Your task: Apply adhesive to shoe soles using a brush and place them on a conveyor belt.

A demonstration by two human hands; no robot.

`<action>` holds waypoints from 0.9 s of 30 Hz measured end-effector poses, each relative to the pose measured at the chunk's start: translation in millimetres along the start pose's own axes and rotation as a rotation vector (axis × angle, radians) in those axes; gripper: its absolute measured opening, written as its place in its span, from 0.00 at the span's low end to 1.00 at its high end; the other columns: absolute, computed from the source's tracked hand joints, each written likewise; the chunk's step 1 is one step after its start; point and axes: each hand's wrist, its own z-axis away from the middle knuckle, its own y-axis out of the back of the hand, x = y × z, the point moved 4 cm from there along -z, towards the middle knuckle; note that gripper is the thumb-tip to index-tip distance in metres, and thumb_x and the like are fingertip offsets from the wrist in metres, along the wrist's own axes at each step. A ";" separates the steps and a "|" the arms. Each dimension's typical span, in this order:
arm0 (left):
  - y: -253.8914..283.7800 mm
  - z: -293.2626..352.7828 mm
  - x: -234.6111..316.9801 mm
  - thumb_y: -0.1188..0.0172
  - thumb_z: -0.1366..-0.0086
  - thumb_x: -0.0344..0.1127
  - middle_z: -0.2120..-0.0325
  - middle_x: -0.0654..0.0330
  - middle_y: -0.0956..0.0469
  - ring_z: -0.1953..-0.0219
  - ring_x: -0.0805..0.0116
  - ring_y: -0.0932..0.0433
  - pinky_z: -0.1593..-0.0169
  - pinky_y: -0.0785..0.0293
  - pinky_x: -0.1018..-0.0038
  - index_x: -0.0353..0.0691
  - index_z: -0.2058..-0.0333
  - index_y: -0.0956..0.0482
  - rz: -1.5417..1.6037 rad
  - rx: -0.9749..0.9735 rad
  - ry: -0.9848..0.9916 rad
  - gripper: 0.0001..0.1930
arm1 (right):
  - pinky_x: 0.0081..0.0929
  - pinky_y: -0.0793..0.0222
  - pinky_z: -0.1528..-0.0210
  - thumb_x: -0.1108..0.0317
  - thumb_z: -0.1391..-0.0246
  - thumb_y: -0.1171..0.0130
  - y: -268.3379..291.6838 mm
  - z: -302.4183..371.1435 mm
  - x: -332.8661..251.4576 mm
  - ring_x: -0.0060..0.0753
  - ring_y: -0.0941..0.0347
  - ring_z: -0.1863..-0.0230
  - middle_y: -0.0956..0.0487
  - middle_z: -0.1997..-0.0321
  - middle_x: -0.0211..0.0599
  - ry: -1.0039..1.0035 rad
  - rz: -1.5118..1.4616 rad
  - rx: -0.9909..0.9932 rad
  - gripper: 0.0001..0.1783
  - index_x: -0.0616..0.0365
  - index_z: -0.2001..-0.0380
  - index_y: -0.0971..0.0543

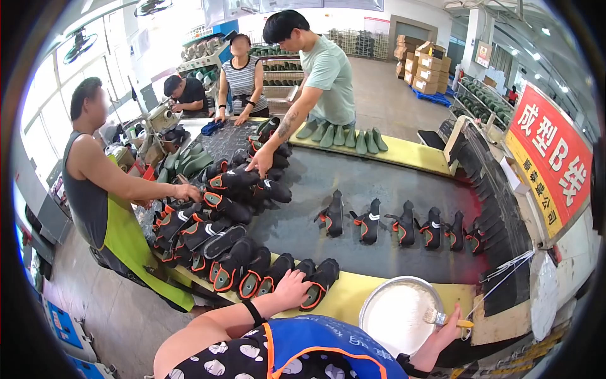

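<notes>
Your left hand (291,288) lies open-fingered on a black, orange-trimmed shoe upper (320,282) at the yellow table (353,295) edge; your right hand (449,321) pinches a glue brush (440,318) over the white-filled metal bowl (398,311). Drips could smear the upper.

Black shoe uppers (319,283) with orange trim at six o'clock, white-filled silver basin (399,309), yellow-handled brush (442,319), yellow table edge (353,294), red banner (549,158) at three o'clock.
</notes>
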 end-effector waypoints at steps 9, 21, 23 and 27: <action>-6.7 -19.7 -50.4 0.36 0.42 0.57 0.44 0.46 0.29 0.38 0.47 0.33 0.37 0.40 0.51 0.48 0.45 0.22 0.063 0.023 -0.064 0.30 | 0.25 0.31 0.55 0.48 0.35 0.45 -38.5 13.2 5.8 0.27 0.28 0.61 0.27 0.64 0.36 -0.019 0.028 0.140 0.24 0.64 0.62 0.25; -25.5 -36.4 -45.0 0.40 0.42 0.65 0.45 0.47 0.30 0.41 0.46 0.33 0.41 0.39 0.45 0.42 0.33 0.39 0.151 -0.200 -0.018 0.45 | 0.17 0.28 0.65 0.44 0.34 0.47 -36.1 56.9 -8.4 0.21 0.26 0.67 0.24 0.66 0.33 0.047 -0.306 0.261 0.25 0.59 0.58 0.25; -7.8 -46.1 -37.1 0.39 0.43 0.63 0.41 0.46 0.33 0.36 0.44 0.37 0.38 0.43 0.42 0.43 0.32 0.41 0.166 0.133 -0.235 0.46 | 0.13 0.36 0.73 0.42 0.35 0.47 -30.1 63.8 -14.6 0.15 0.33 0.77 0.25 0.71 0.28 0.046 -0.220 0.237 0.26 0.58 0.58 0.25; -18.1 -64.6 -13.2 0.38 0.42 0.59 0.38 0.47 0.36 0.33 0.46 0.41 0.36 0.46 0.41 0.44 0.41 0.29 0.192 0.015 -0.540 0.36 | 0.12 0.48 0.81 0.40 0.36 0.47 -22.7 82.4 -12.3 0.12 0.45 0.82 0.30 0.77 0.23 0.049 -0.179 0.488 0.27 0.56 0.59 0.24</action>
